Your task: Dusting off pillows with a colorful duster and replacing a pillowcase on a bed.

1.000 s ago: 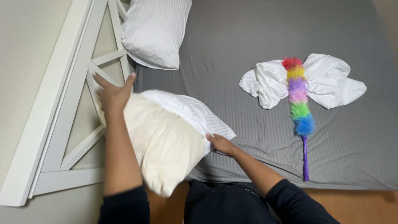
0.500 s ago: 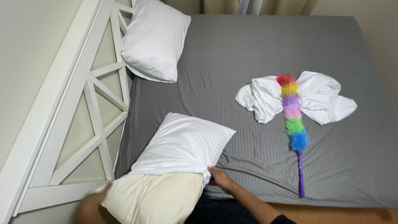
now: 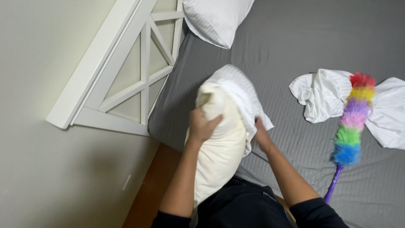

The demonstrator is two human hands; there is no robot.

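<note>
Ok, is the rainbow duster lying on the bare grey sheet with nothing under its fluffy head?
No, the rainbow duster lies with its head across a crumpled white pillowcase on the grey bed.

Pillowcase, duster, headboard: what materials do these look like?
Pillowcase: white woven fabric, likely cotton, faint stripes and soft creases. Duster: fluffy rainbow synthetic-looking fibres; smooth purple handle, probably plastic. Headboard: rigid slats, matte white paint, probably wood.

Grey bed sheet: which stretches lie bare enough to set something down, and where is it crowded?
The grey bed sheet lies bare between the white striped pillow by the white headboard and the crumpled white cloth. Another bare strip runs right of the rainbow feather duster. The near edge is crowded: both hands, left and right, grip the cream pillow in its white pillowcase.
</note>
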